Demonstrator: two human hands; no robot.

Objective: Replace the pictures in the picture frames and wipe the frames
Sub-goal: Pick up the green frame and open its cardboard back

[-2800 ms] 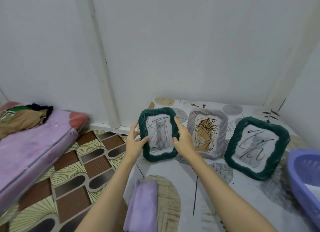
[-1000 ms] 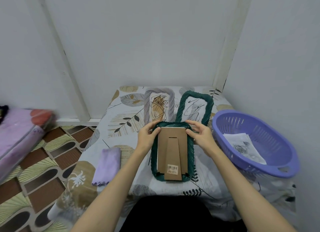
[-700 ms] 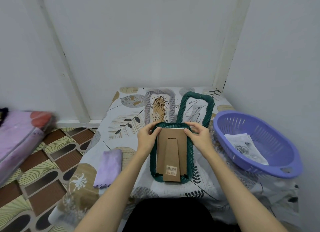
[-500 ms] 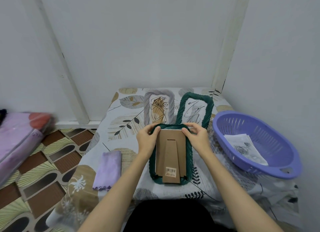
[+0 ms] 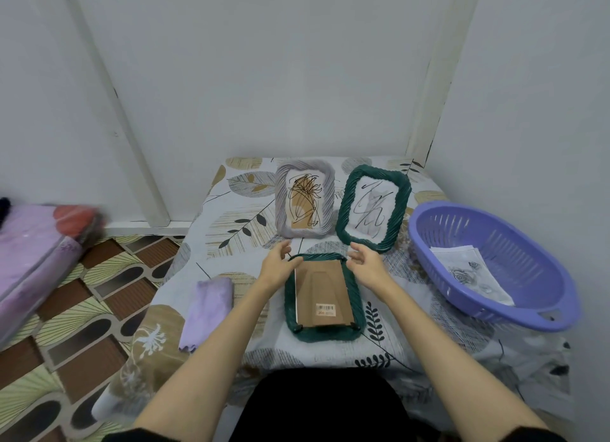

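- Both hands are at the far end of the face-down green frame (image 5: 325,293) in the middle of the table: the left hand (image 5: 277,268) sits at its far left corner, thumb and fingers loosely spread, fingertips at the edge of the cardboard backing (image 5: 325,286).
- Right hand (image 5: 368,265) hovers at the far right corner, fingers relaxed and parted, gripping nothing that can be seen; whether it touches the rim cannot be told.
- Backing board looks lifted along its left edge, a pale strip showing beside it, with a barcode sticker (image 5: 325,309) near its close end.
- Far behind, two frames stand upright, picture side facing this way: the grey frame (image 5: 305,201) on the left with a dark scribble over tan, the second green frame (image 5: 374,209) just to its right, tilted a little, with black strokes on white.
- Over on the right, a purple basket (image 5: 495,263) rests on the patterned tablecloth (image 5: 231,230), and loose printed pictures (image 5: 472,276) lie inside it.
- On the left of the table, a folded lilac cloth (image 5: 206,309) lies flat, well apart from the frame.
- Off to the far left, on the tiled floor, a pink mattress (image 5: 33,253).
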